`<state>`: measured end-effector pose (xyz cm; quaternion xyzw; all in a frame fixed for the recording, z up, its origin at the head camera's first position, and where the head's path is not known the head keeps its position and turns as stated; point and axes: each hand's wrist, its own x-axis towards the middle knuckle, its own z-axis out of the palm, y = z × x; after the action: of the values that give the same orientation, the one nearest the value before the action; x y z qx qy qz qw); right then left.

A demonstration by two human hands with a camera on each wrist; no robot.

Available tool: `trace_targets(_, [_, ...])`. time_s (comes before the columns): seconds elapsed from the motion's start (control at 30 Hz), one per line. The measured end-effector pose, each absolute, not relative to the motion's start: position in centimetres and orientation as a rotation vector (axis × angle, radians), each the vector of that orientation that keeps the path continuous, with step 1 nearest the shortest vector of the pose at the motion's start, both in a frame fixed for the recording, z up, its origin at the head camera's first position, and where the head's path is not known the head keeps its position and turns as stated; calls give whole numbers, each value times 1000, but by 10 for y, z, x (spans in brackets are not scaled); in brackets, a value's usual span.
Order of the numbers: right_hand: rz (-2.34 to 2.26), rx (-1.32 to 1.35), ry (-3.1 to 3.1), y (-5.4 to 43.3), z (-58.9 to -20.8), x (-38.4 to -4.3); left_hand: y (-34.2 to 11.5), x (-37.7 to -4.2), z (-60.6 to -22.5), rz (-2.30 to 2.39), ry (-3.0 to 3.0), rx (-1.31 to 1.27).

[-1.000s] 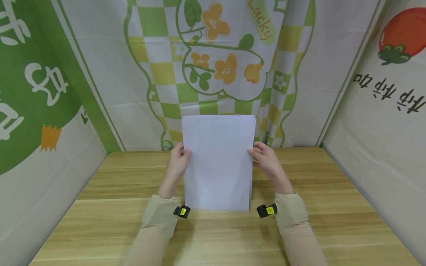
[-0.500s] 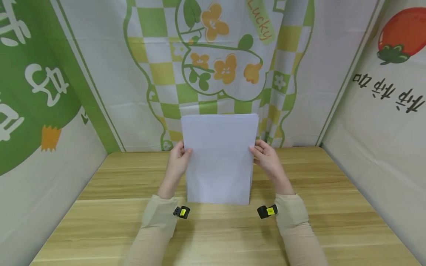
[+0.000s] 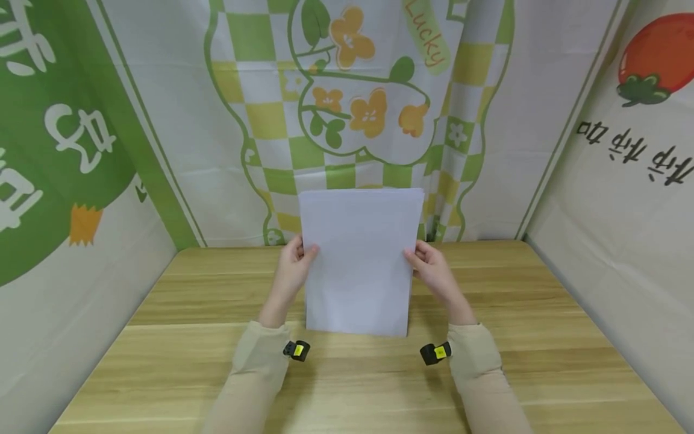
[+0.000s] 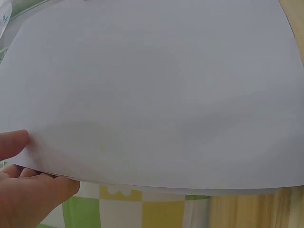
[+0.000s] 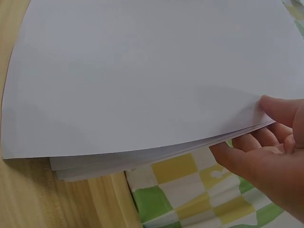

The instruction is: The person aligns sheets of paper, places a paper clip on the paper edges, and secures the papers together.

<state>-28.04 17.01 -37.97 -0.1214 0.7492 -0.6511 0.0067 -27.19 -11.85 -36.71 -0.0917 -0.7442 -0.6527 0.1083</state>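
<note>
Left hand (image 3: 291, 268) and right hand (image 3: 435, 265) each pinch a side of the white paper stack (image 3: 360, 271), upright-ish between them over the counter (image 3: 358, 386). Back sheets (image 5: 99, 167) fan out kinda unevenly on the right hand's side, so a loose pinch could let some slide.

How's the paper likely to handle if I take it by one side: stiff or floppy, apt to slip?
Probably floppy: the paper looks thin, and the left hand and right hand hold opposite edges. It may slip out of line, since sheet edges look staggered in the right wrist view. Pushed, it should bend rather than roll, being flat.
</note>
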Motion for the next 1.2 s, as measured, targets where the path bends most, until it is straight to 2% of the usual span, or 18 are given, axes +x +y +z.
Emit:
trace_targets(0.43, [-1929,-389,2356,169,-390,-277,-119,-273,-386,-1939,-2260,-282])
trace_targets(0.83, [-1872,-374,2377,167,-402,-278,-120,-271,-395,-1892,-2355,-180])
trace_targets(1.2, [-1824,-306,2518,163,-396,-274,-116,-272,-397,-1868,-2328,-146])
